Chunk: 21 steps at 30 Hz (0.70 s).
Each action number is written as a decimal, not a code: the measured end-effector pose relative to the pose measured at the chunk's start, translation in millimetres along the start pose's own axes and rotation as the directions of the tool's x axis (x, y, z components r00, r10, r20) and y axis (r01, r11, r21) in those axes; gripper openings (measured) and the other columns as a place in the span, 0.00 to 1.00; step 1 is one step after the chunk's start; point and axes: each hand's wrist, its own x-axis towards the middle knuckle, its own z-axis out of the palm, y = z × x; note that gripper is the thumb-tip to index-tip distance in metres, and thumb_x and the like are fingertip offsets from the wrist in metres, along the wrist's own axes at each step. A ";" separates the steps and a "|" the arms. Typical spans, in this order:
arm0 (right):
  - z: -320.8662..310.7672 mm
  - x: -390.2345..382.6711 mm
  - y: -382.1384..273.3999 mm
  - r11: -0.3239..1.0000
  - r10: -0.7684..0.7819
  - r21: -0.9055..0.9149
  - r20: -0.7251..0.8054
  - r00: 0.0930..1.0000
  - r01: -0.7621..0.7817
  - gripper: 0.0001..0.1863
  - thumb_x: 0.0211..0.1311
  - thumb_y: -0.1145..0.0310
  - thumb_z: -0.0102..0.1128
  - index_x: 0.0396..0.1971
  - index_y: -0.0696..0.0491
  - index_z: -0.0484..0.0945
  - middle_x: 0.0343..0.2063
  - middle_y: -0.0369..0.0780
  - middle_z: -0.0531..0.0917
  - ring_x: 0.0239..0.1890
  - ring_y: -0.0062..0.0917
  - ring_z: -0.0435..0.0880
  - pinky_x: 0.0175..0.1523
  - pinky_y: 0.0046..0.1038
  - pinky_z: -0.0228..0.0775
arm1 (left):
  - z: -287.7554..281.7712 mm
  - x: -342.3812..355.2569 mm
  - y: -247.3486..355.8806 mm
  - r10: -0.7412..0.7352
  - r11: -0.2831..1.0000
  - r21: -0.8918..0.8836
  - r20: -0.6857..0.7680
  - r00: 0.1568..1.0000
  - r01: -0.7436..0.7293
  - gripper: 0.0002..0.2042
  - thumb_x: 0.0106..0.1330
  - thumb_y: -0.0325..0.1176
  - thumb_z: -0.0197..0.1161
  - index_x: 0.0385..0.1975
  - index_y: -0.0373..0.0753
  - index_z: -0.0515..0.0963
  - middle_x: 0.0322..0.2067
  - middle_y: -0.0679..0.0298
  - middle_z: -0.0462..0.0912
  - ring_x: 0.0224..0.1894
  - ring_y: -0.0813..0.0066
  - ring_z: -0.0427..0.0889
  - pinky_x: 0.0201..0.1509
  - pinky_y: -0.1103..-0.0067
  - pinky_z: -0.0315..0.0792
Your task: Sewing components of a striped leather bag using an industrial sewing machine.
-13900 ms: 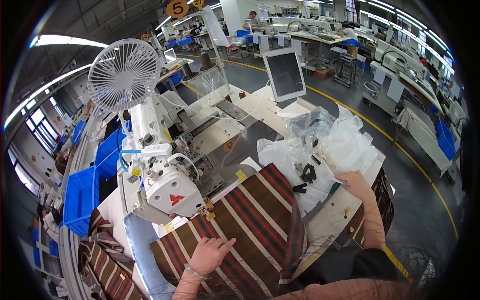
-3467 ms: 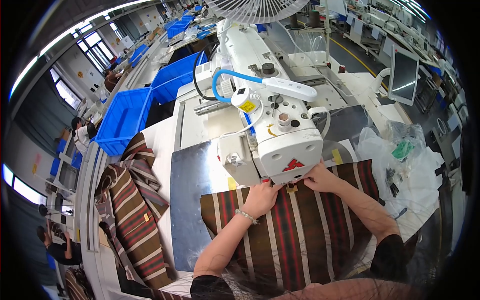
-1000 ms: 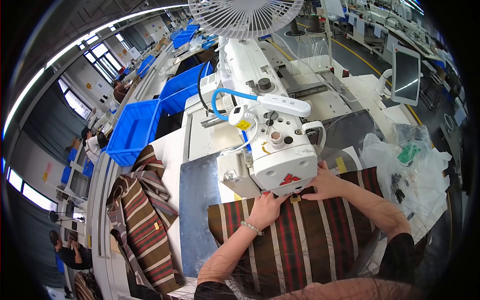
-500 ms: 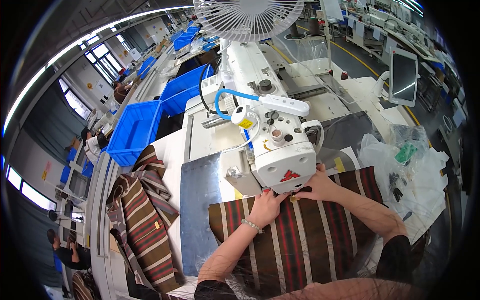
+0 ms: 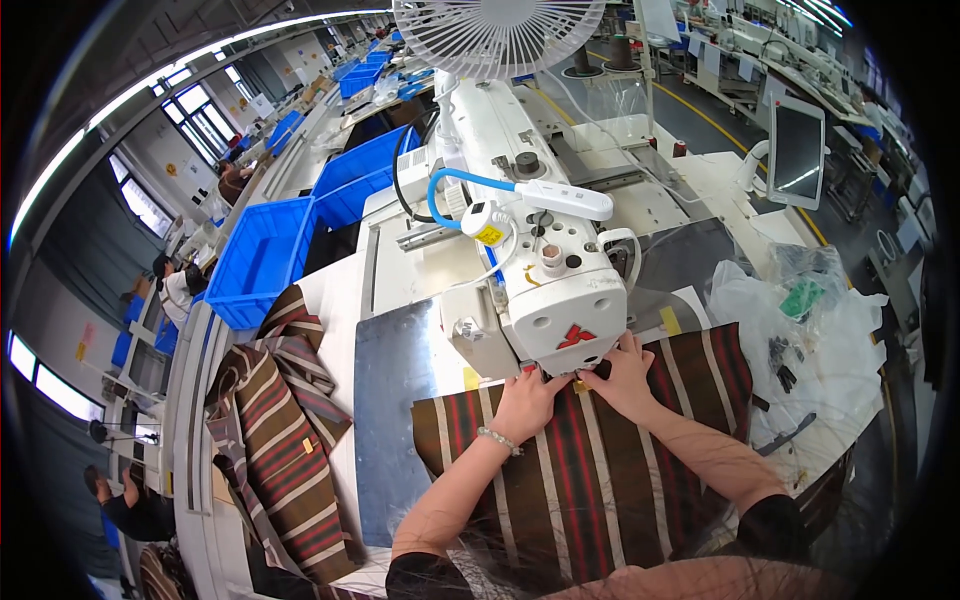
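A striped fabric piece (image 5: 620, 480) in brown, red and cream spreads over the sewing machine's bed and down toward me. Its far edge lies under the white sewing machine head (image 5: 565, 315). My left hand (image 5: 527, 404) is closed on that edge, just left of the needle area, with its fingertips partly hidden by the machine. On the other side, my right hand (image 5: 622, 385) holds the fabric, thumb toward the needle area and fingers bent beside the head. A small yellow tag (image 5: 581, 386) shows between the hands. The needle itself is hidden.
More striped fabric (image 5: 275, 430) lies heaped at the left. Blue bins (image 5: 262, 260) stand beyond it. Clear plastic bags (image 5: 800, 350) lie at the right, below a screen on an arm (image 5: 797, 150). A fan (image 5: 500, 35) stands behind the machine. Other people are at the far left.
My right hand has shifted slightly, its fingers now drawn out further from behind the machine head. My left hand stays at the fabric's edge. The whole view has shifted a little.
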 end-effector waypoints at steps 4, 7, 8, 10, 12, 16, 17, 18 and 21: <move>3.9 -0.5 -2.5 0.995 0.103 -0.019 -0.005 0.995 -0.103 0.16 0.40 0.63 0.71 0.29 0.48 0.74 0.42 0.38 0.69 0.50 0.33 0.65 0.48 0.39 0.51 | 3.9 -0.6 -1.3 0.006 1.000 -0.017 -0.030 1.000 -0.007 0.21 0.57 0.25 0.53 0.51 0.53 0.76 0.42 0.58 0.74 0.44 0.60 0.75 0.47 0.64 0.66; 5.8 2.3 -0.9 0.987 0.163 -0.020 0.019 0.986 -0.162 0.21 0.40 0.62 0.72 0.34 0.48 0.70 0.43 0.39 0.68 0.51 0.35 0.65 0.48 0.40 0.51 | 4.8 -1.6 -3.2 -0.069 0.983 -0.166 0.040 0.997 0.074 0.23 0.54 0.23 0.53 0.50 0.51 0.76 0.50 0.57 0.71 0.54 0.57 0.66 0.54 0.62 0.58; 5.6 3.8 -0.7 0.983 0.180 -0.027 0.031 0.983 -0.179 0.22 0.40 0.62 0.72 0.35 0.48 0.70 0.43 0.39 0.68 0.51 0.35 0.64 0.48 0.40 0.51 | 3.5 -2.3 -5.4 -0.058 0.973 -0.224 0.022 0.998 0.061 0.23 0.54 0.22 0.53 0.51 0.51 0.76 0.50 0.57 0.70 0.55 0.57 0.66 0.54 0.63 0.57; 7.7 4.4 -2.1 0.980 0.196 -0.031 0.047 0.979 -0.195 0.23 0.40 0.62 0.72 0.35 0.48 0.69 0.44 0.39 0.67 0.51 0.35 0.64 0.49 0.40 0.52 | 2.5 -5.2 -7.5 -0.052 0.959 -0.279 0.007 0.999 0.052 0.23 0.55 0.22 0.53 0.51 0.51 0.76 0.50 0.57 0.70 0.55 0.57 0.65 0.54 0.63 0.56; 8.5 4.5 -3.1 0.978 0.205 -0.044 0.049 0.978 -0.203 0.23 0.40 0.62 0.71 0.36 0.48 0.69 0.45 0.40 0.67 0.52 0.36 0.64 0.49 0.41 0.52 | 1.7 -5.6 -7.3 0.002 0.971 -0.239 -0.092 0.996 -0.024 0.23 0.56 0.24 0.53 0.53 0.54 0.75 0.42 0.59 0.72 0.44 0.60 0.70 0.52 0.65 0.58; 9.0 2.8 -1.2 0.979 0.200 -0.041 0.037 0.979 -0.198 0.22 0.41 0.63 0.71 0.35 0.48 0.68 0.45 0.40 0.67 0.52 0.36 0.63 0.49 0.41 0.52 | 0.0 -2.2 -3.9 0.039 0.985 -0.165 -0.042 0.998 -0.045 0.23 0.57 0.25 0.53 0.53 0.54 0.75 0.43 0.58 0.72 0.43 0.60 0.70 0.51 0.65 0.58; 8.9 2.8 -0.9 0.981 0.191 -0.047 0.038 0.981 -0.189 0.22 0.41 0.63 0.71 0.35 0.48 0.68 0.45 0.40 0.67 0.52 0.36 0.64 0.48 0.41 0.52 | 0.2 -2.3 -4.2 0.035 0.987 -0.158 -0.035 0.999 -0.040 0.23 0.57 0.25 0.53 0.54 0.54 0.75 0.43 0.57 0.71 0.44 0.60 0.70 0.52 0.64 0.57; 9.6 2.5 -0.8 0.982 0.184 -0.052 0.039 0.982 -0.182 0.22 0.41 0.63 0.71 0.35 0.48 0.68 0.44 0.40 0.67 0.52 0.36 0.64 0.48 0.41 0.52 | 0.8 -2.7 -4.9 0.031 0.988 -0.152 -0.028 0.999 -0.035 0.23 0.58 0.26 0.53 0.54 0.54 0.74 0.44 0.57 0.71 0.45 0.59 0.70 0.53 0.64 0.57; 10.0 1.5 -1.6 0.984 0.171 -0.053 0.034 0.985 -0.169 0.21 0.42 0.63 0.70 0.34 0.47 0.68 0.44 0.39 0.67 0.51 0.36 0.64 0.47 0.41 0.52 | 4.9 -1.5 -8.4 0.017 0.980 -0.199 0.000 1.000 -0.016 0.24 0.58 0.26 0.52 0.55 0.55 0.74 0.44 0.56 0.71 0.48 0.57 0.69 0.54 0.62 0.56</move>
